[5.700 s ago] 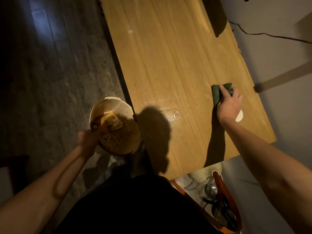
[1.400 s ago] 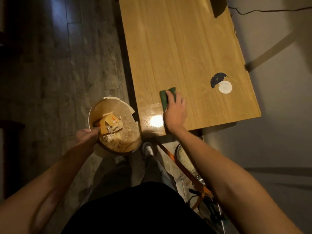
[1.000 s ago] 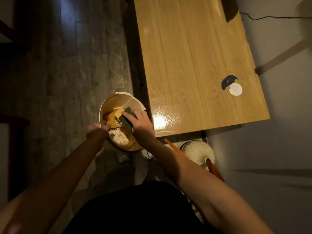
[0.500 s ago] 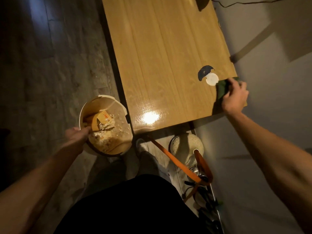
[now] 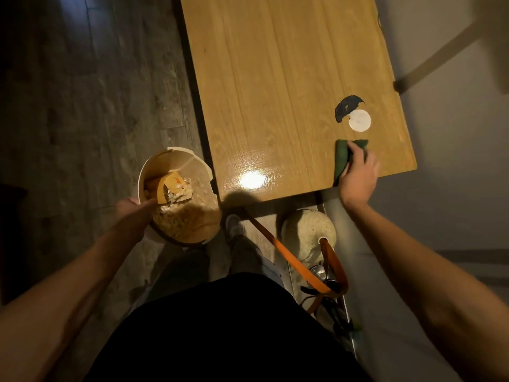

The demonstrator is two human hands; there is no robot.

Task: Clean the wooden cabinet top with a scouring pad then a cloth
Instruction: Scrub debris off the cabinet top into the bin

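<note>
Right hand (image 5: 358,172) slid the green pad (image 5: 343,155) nearer along the worktop (image 5: 275,92), grip curled on it; left hand (image 5: 132,213) gripped the bucket (image 5: 176,161) rim.

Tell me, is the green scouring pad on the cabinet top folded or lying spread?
Folded: the scouring pad shows a doubled edge under the right hand.
</note>
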